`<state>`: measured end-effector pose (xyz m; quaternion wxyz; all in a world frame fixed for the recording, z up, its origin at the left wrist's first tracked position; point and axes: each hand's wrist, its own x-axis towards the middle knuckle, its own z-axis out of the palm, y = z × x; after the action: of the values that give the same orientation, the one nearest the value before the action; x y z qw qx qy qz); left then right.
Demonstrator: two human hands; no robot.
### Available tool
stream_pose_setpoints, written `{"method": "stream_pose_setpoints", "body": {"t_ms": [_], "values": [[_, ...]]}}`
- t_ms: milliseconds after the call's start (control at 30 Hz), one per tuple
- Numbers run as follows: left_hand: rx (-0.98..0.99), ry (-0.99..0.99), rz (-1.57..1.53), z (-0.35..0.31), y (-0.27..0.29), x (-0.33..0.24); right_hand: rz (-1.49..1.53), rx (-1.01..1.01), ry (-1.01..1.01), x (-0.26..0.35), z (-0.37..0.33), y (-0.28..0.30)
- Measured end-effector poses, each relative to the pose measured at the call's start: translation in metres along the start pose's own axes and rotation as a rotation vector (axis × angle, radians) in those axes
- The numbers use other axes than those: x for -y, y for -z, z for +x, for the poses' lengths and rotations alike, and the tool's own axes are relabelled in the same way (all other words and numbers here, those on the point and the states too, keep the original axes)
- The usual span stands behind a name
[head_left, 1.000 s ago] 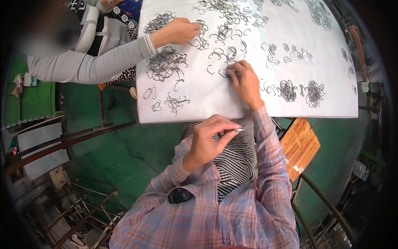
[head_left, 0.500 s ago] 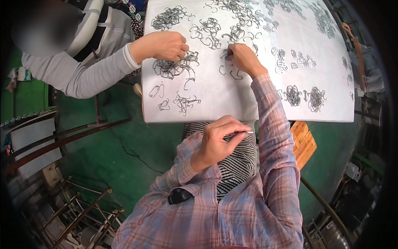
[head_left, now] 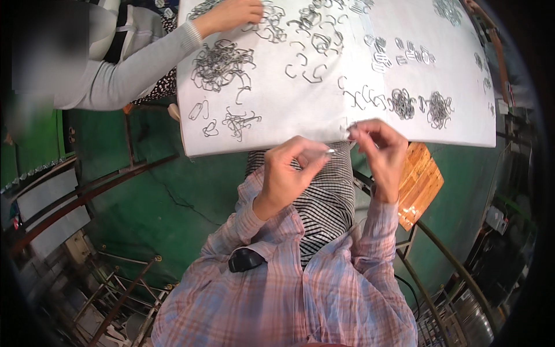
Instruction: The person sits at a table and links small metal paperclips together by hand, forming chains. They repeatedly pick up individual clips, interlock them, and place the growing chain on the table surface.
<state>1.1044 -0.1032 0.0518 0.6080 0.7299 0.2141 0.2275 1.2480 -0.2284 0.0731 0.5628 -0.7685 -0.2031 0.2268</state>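
**Both hands pinching small wire pieces below the sheet edge**

Fingers of the left hand (head_left: 287, 173) are closed, thumb and forefinger pinching a thin metal piece (head_left: 325, 152) whose tip points to 3 o'clock. Right hand (head_left: 378, 147) sits at 3 o'clock from it, near but apart, fingertips pinched on a small wire clip (head_left: 352, 131) just at the near edge of the white sheet (head_left: 462, 92). Loose wire hooks (head_left: 370, 97) lie at 12 o'clock from the right hand. A tangled wire pile (head_left: 222, 58) sits at 11 o'clock. Another person's hand (head_left: 231, 13) rests on the sheet's far side, grey sleeve (head_left: 127, 72) trailing to 9 o'clock. Wooden stool (head_left: 421, 182) at 4 o'clock.
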Motion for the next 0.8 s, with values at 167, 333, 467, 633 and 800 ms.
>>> {"method": "stream_pose_setpoints", "body": {"t_ms": [167, 333, 467, 633, 800], "values": [[-0.015, 0.102, -0.032, -0.002, -0.007, 0.004, 0.169, 0.002, 0.097, -0.008, -0.039, -0.004], [0.037, 0.027, 0.086, -0.001, -0.015, -0.005, 0.204, -0.069, 0.226, -0.017, -0.040, -0.009], [0.026, 0.054, 0.075, 0.001, -0.019, -0.005, 0.108, -0.076, 0.241, -0.012, -0.039, 0.000], [0.010, 0.108, 0.020, 0.000, -0.025, 0.002, 0.094, -0.024, 0.188, -0.012, -0.037, 0.010], [0.032, 0.120, 0.051, 0.001, -0.028, 0.002, 0.080, 0.013, 0.185, -0.021, -0.034, 0.012]]}}
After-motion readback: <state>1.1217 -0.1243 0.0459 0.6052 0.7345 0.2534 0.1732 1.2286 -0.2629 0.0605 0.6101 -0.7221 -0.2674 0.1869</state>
